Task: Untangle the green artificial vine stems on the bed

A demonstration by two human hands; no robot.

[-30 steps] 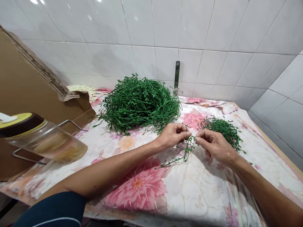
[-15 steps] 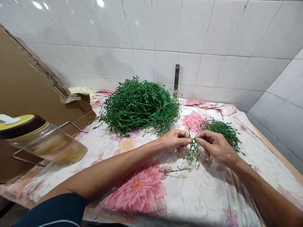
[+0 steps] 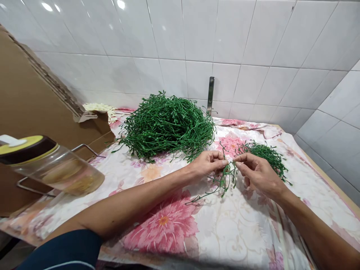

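Between thumb and fingers, my left hand (image 3: 209,164) pinches a small bunch of thin green plastic stems (image 3: 226,178) with tiny budded tips. The stems hang down over the cloth, and one long strand trails to the left. Close on the right, my right hand (image 3: 258,174) pinches the end of one stem of the same bunch. A large heaped pile of green stems (image 3: 168,125) lies beyond my left hand. Just behind my right hand rests a smaller pile (image 3: 266,157), partly hidden by it.
A flowered cloth (image 3: 233,240) covers the table. On the left stand a clear jar (image 3: 70,178) with a yellow and dark lid and a cardboard box (image 3: 33,90). Cream-coloured bits (image 3: 101,108) lie at the back left. A metal bracket (image 3: 210,95) is fixed against the tiled wall (image 3: 197,37).
My hands have drawn slightly apart, with my left hand a little higher. The bunch has shifted slightly left, and a stem now stretches toward my right fingertips.
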